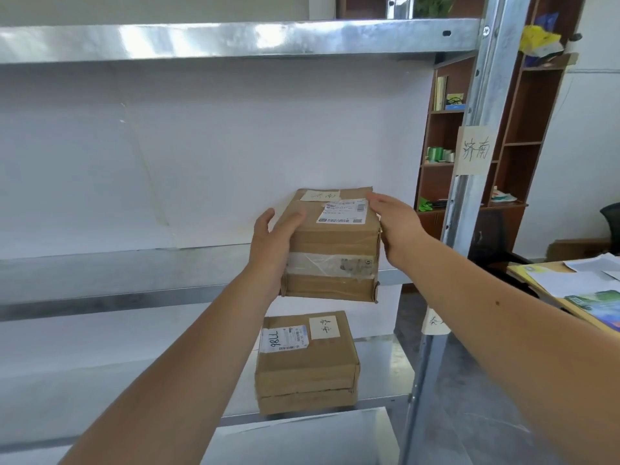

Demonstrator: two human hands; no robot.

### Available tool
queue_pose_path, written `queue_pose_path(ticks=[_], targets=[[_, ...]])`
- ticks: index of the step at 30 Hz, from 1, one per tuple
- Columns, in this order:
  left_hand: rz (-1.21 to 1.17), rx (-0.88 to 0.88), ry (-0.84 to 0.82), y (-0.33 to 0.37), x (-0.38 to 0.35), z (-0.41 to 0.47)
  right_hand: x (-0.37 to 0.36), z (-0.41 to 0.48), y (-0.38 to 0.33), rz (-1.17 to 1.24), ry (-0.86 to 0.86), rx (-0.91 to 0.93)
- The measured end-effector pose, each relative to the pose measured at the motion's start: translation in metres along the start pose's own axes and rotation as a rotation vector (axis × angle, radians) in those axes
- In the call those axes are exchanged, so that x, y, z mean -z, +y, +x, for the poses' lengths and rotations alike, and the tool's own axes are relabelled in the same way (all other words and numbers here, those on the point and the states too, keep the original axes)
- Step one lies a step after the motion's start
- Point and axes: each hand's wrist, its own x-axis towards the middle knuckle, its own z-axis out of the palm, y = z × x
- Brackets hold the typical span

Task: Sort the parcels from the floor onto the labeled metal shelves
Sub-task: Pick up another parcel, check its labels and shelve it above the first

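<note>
Cardboard parcel (332, 245) between left hand (273, 245) and right hand (397, 226) (shelf-level)

Both arms reach forward. The left hand (273, 243) presses the left side of the box (332, 260); the right hand (396, 223) presses its right side.

**Layout at the shelf rack**

Upper cardboard parcel (330, 245) sits between left hand (273, 243) and right hand (394, 226), at the middle shelf (100, 280) front edge. Second parcel (307, 362) on lower shelf (382, 370), directly below. Upright post (469, 182) right, handwritten label (474, 150) on it.
</note>
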Motion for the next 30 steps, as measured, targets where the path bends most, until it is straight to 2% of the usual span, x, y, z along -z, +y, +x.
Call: queue_pose_path(ticks=[3,7,9,12,14,17,21,24,26,30], targets=[[0.063,-0.071,0.167,-0.005,0.003,0.001,0.003,0.002,0.004,-0.204,-0.058,0.102],[0.164,-0.29,0.406,0.0,-0.002,-0.004,0.016,-0.007,0.017,-0.7,-0.193,0.472],[0.176,-0.322,0.434,0.005,-0.006,-0.005,0.023,-0.015,0.019,-0.835,-0.231,0.639],[0.157,-0.263,0.484,0.008,-0.006,-0.002,0.03,-0.016,0.02,-0.961,-0.276,0.76],[0.112,-0.245,0.482,0.005,-0.005,-0.002,0.029,-0.014,0.022,-1.077,-0.262,0.808],[0.065,-0.315,0.436,-0.001,-0.005,-0.007,0.015,-0.02,0.022,-1.257,-0.168,0.884],[0.057,-0.439,0.309,-0.01,-0.003,-0.017,-0.017,-0.033,0.025,-1.375,-0.005,0.968],[0.211,-0.557,0.227,-0.016,0.006,-0.014,-0.031,-0.037,0.024,-1.397,0.019,0.924],[0.34,-0.626,0.283,-0.02,0.015,-0.009,-0.034,-0.034,0.025,-1.416,0.042,0.969],[0.411,-0.673,0.391,-0.025,0.028,0.0,-0.038,-0.023,0.033,-1.252,0.05,1.233]])
